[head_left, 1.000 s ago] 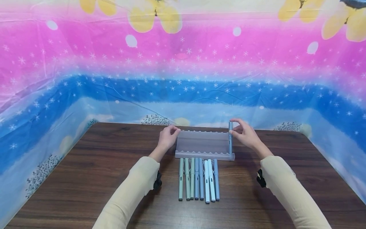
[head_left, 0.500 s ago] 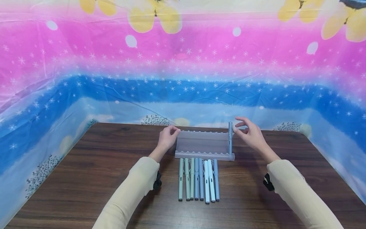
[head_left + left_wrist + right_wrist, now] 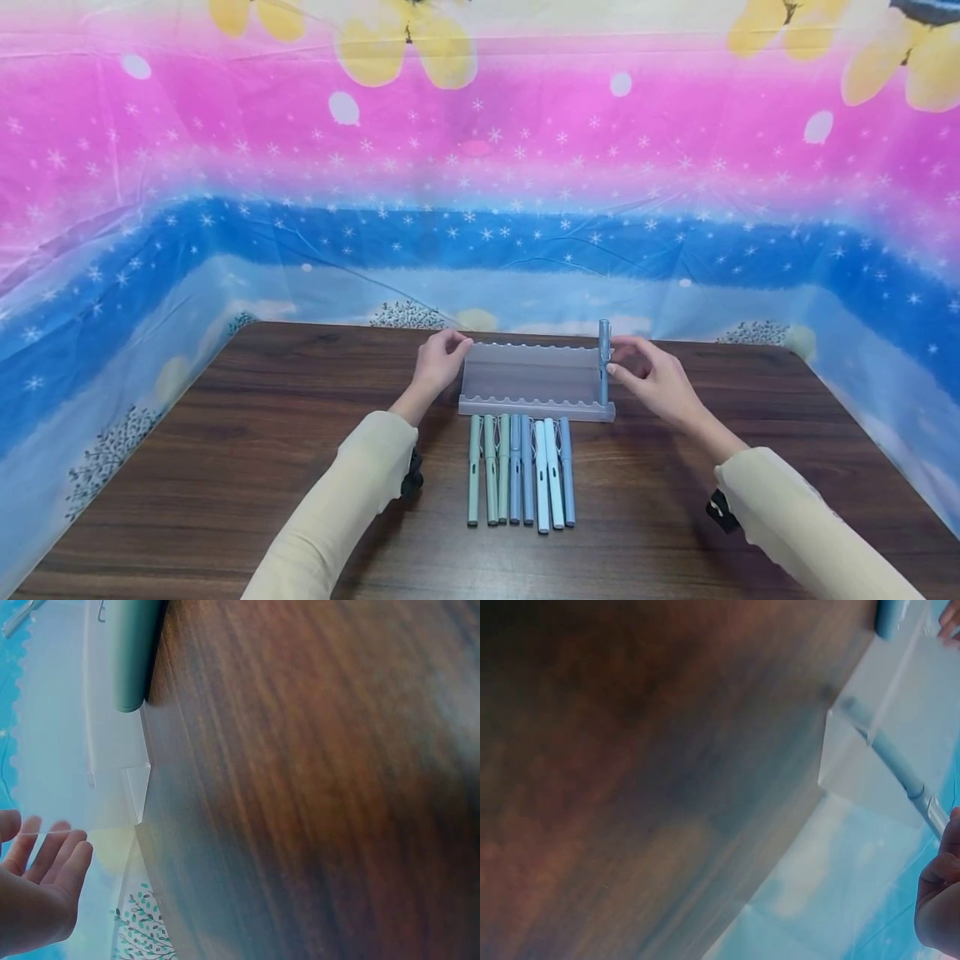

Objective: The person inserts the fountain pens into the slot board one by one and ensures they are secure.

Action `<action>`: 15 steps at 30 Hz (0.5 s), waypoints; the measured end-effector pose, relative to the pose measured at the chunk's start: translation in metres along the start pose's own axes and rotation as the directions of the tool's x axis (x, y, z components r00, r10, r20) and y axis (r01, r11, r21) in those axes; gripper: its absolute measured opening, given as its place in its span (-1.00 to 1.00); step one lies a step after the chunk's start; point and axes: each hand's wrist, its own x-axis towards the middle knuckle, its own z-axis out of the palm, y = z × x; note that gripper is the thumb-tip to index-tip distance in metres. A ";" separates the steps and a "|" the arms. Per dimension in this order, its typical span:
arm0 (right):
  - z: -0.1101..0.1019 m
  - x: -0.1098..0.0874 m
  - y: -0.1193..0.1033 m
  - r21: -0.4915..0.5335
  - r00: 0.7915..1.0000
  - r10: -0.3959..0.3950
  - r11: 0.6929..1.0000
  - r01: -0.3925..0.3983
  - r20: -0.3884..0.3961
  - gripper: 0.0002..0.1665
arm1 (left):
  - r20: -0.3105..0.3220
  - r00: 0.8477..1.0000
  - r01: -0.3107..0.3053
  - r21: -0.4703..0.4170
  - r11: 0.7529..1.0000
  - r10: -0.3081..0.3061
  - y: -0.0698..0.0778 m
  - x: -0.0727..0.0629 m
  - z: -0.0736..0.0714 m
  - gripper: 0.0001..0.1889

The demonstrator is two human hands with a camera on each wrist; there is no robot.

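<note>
A clear plastic pen rack (image 3: 534,375) with notched edges stands at the middle of the table. My left hand (image 3: 441,360) pinches its upper left corner; in the left wrist view, fingers show through the clear panel (image 3: 56,765). One grey-blue capped pen (image 3: 604,367) stands upright in the rack's rightmost notch. My right hand (image 3: 654,375) is just right of this pen, thumb and index finger parted, their tips right at the pen and rack edge. In front of the rack lies a row of several capped pens (image 3: 516,475), green, blue and pale blue.
The dark wood-grain table (image 3: 300,467) extends on both sides of the rack. A patterned cloth backdrop (image 3: 480,225) hangs around its back and sides. The row of pens lies close to the rack's front lip.
My right hand has let go of the upright pen, drawn off to the right, then come lower beside it. The pen stays in its notch. My left hand has not moved.
</note>
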 end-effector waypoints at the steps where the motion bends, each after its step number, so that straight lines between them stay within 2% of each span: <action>1: 0.001 -0.003 -0.001 0.006 1.000 0.010 1.000 -0.011 0.011 -0.57 | -0.001 1.000 0.000 -0.001 1.000 0.000 0.000 0.000 0.000 -0.78; 9: 0.010 -0.022 -0.002 0.023 0.996 0.060 0.998 -0.062 0.071 -0.56 | -0.001 1.000 -0.009 0.001 1.000 0.009 0.000 0.000 0.000 -0.78; 15: 0.015 -0.032 -0.003 0.044 0.985 0.120 0.991 -0.127 0.125 -0.58 | -0.001 1.000 -0.006 -0.001 1.000 0.006 -0.001 0.001 0.000 -0.78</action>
